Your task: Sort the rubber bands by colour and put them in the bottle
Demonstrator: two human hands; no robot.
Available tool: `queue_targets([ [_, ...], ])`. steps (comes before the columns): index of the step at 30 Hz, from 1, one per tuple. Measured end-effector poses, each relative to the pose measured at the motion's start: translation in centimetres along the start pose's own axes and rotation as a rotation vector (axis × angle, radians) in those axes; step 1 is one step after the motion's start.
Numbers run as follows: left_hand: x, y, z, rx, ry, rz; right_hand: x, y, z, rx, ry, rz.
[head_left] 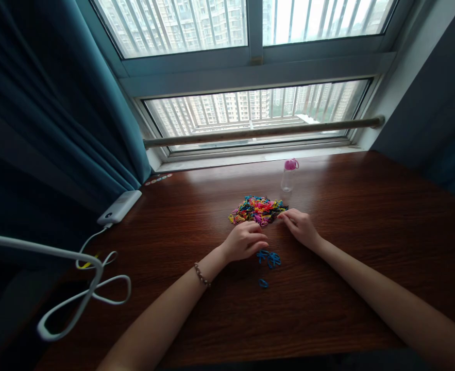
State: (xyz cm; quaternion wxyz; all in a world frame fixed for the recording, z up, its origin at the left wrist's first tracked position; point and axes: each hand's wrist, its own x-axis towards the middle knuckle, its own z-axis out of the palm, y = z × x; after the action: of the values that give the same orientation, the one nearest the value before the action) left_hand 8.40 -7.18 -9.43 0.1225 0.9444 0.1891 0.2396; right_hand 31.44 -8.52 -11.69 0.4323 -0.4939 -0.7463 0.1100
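Observation:
A heap of small multicoloured bands [256,208] lies on the brown table. My left hand [246,240], with a bracelet on its wrist, rests at the near edge of the heap, fingers curled but apart, nothing visible in them. Fingers pinched together, my right hand [297,224] touches the heap's right edge; whatever is between the fingertips is too small to make out. Just below my left fingertips is a small group of blue bands [272,259]. One separate blue band [263,283] lies nearer to me.
Behind the heap stands a clear bottle with a pink lid [290,174]. A white power strip [119,207] lies at the table's left edge, its white cable [72,252] looping at the left. Beyond are a blue curtain and a window with a rail.

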Motion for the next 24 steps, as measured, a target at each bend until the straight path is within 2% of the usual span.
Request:
queue_targets([
  [6,-0.3,-2.7,0.6,0.241,0.240,-0.238,0.1,0.1,0.0,-0.007,-0.027,-0.036],
  [12,-0.3,-3.7,0.9,0.290,0.138,-0.251,0.2,0.1,0.4,-0.056,-0.091,-0.176],
  [19,-0.3,-4.1,0.9,0.282,0.210,-0.375,0.1,0.7,0.6,-0.060,-0.054,-0.108],
  [24,-0.5,-4.5,1.0,0.275,0.226,-0.403,0.2,0.8,0.5,-0.046,-0.007,-0.064],
])
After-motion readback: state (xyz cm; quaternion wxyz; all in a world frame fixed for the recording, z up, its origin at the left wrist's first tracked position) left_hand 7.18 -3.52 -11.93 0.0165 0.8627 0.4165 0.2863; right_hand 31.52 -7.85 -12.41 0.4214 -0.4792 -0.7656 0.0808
